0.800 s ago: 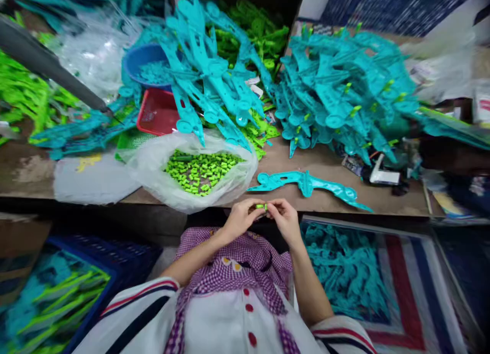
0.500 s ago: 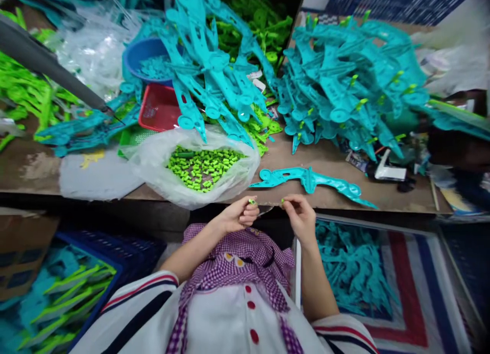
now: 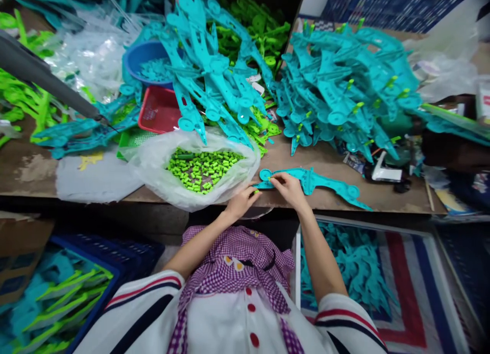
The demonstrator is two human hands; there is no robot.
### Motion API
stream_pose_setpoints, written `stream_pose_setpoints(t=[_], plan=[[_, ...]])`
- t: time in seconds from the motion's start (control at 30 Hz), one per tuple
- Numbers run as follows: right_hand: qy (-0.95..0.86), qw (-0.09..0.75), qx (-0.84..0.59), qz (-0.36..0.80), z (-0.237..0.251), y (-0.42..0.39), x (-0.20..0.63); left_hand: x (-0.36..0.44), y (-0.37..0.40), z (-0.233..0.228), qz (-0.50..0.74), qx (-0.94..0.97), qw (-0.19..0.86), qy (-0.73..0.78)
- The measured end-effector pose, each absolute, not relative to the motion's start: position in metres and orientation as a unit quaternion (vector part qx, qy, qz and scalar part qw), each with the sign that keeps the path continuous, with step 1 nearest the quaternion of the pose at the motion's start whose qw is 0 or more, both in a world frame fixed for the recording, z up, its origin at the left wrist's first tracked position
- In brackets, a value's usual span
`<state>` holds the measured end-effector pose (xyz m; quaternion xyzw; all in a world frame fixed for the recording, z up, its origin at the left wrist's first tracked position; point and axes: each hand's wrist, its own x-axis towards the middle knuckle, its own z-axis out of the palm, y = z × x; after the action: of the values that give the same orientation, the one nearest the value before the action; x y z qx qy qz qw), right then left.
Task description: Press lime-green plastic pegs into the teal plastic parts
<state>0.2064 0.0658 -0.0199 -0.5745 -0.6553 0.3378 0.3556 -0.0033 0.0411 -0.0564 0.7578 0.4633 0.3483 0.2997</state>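
A long turquoise plastic part point(image 3: 325, 181) lies along the table's front edge. Over its left end, my right hand point(image 3: 288, 189) pinches a small green plastic piece point(image 3: 269, 179) against the part's surface. Just left of it, my left hand point(image 3: 242, 201) is closed around another small green piece point(image 3: 256, 192), close to the part's left tip. Beside my left hand, a clear plastic bag point(image 3: 147, 168) stands open with many such green pieces point(image 3: 206, 165) inside.
Turquoise parts are heaped at the back right point(image 3: 337, 78) and back centre point(image 3: 210, 63). A blue bowl point(image 3: 132, 60) and a red tray point(image 3: 149, 106) stand behind the bag. A grey electric screwdriver point(image 3: 57, 81) hangs at left. Crates of parts point(image 3: 126, 257) flank my lap.
Both hands have moved forward from above my lap to the turquoise part. My right hand has brought its green piece onto the part's left end.
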Motion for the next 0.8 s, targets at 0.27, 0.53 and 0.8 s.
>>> stream_pose_setpoints(t=[0.27, 0.53, 0.8], plan=[[-0.725, 0.290, -0.543, 0.309, -0.020, 0.068, 0.211, -0.004, 0.039, -0.065, 0.345, 0.761, 0.295, 0.463], [-0.755, 0.284, -0.534, 0.255, -0.031, 0.057, 0.206, -0.003, 0.039, -0.067, 0.335, 0.763, 0.296, 0.467], [-0.769, 0.276, -0.522, 0.246, -0.045, 0.056, 0.206, -0.004, 0.039, -0.068, 0.330, 0.765, 0.297, 0.467]])
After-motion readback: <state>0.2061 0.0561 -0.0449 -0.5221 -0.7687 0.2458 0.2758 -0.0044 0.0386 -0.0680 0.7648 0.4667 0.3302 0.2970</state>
